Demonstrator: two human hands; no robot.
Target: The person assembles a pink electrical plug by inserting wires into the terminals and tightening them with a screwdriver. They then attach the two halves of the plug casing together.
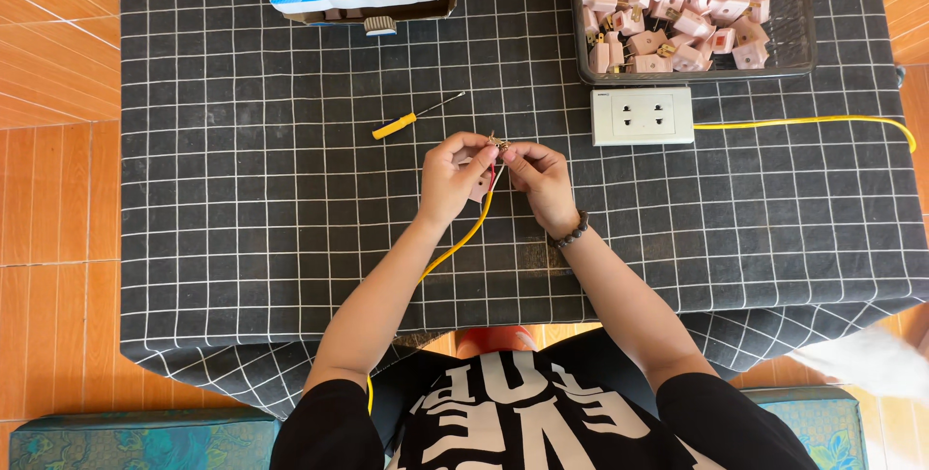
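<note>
Centre of frame: pink plug (479,186) and yellow cable (463,238) being pinched between left hand (451,178) and right hand (538,175), fingers clamped on wire ends. Judged light; cable limp, strands fragile; plug body best gripped.

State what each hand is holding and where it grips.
Both the left hand and right hand pinch the stripped top end of a thin yellow cable; a pink plug piece shows between them.

Screwdriver (414,117), socket box (643,116), perhaps plugs (677,5)
</note>
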